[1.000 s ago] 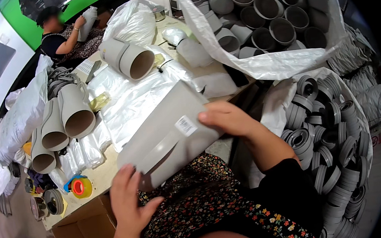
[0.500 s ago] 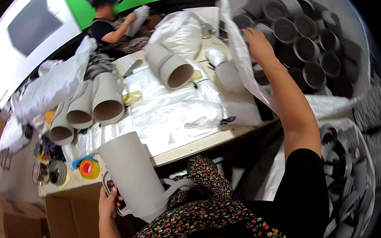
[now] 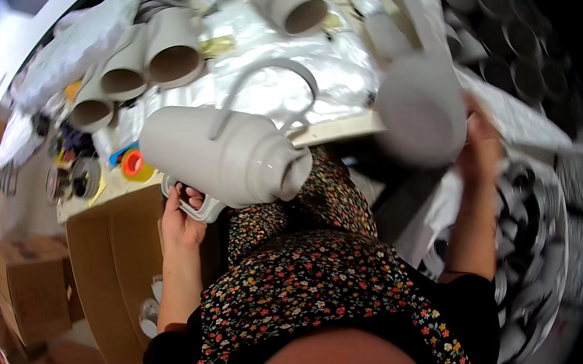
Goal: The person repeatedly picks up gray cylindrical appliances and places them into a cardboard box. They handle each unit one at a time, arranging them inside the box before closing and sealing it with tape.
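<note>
Tilted on its side over my lap is a light grey thermos jug (image 3: pixel 204 149), its spout to the right and a carrying loop arching up behind it. The fingers of my left hand (image 3: pixel 186 213) are wrapped round the jug's side handle. On the right, a grey cup-shaped cylinder (image 3: pixel 420 112), smeared by motion, is in the air in front of the table edge. My right hand (image 3: pixel 477 137) is closed on its right side, and most of those fingers are hidden behind it. The jug and the cylinder are apart.
On the table (image 3: pixel 336 129) stand several grey cylindrical shells (image 3: pixel 173 47), beside flat plastic bags (image 3: pixel 258 91). An orange-and-yellow tape roll (image 3: pixel 135 165) sits at the left corner. White sacks of grey cups (image 3: pixel 522 44) and grey parts (image 3: pixel 527 262) stand right; cardboard boxes (image 3: pixel 121 276) are left.
My right hand has come out of the upper sack, back toward me, with a grey cylinder. My left hand has tipped the jug over, its spout now to the right. The view has shifted downward.
</note>
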`<action>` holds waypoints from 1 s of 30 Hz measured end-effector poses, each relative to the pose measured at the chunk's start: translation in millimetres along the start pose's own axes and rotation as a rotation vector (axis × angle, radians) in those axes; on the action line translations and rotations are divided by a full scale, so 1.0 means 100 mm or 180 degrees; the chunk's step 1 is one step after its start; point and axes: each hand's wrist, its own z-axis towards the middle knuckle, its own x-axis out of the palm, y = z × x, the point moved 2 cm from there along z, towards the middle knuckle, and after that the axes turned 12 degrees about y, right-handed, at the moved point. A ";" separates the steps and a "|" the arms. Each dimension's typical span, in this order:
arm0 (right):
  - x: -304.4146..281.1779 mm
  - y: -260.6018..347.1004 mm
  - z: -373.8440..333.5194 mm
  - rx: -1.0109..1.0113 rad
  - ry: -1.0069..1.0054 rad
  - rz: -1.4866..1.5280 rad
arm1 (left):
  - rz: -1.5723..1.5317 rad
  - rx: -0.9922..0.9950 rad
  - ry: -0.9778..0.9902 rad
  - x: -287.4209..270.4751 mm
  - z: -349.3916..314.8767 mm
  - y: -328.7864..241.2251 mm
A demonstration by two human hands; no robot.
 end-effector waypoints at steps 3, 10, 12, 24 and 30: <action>0.55 -1.00 -0.68 0.1195 0.0696 0.1197 | 0.0308 -0.0364 0.0142 0.13 0.15 0.10; 0.66 -1.38 -1.48 0.1280 0.1374 -0.0288 | 0.3184 -0.0110 0.0897 0.69 0.40 0.03; 0.17 -1.27 -1.68 0.1088 0.0529 -0.0521 | 0.4141 -0.0386 0.1425 0.63 0.47 0.15; -2.27 -1.69 -3.59 0.3209 -0.2775 0.0621 | 0.4728 -0.1617 0.1457 0.63 0.51 0.95; -2.21 -0.71 -2.68 0.1218 -0.1859 0.1442 | 0.5184 -0.1817 0.1740 0.78 0.42 1.01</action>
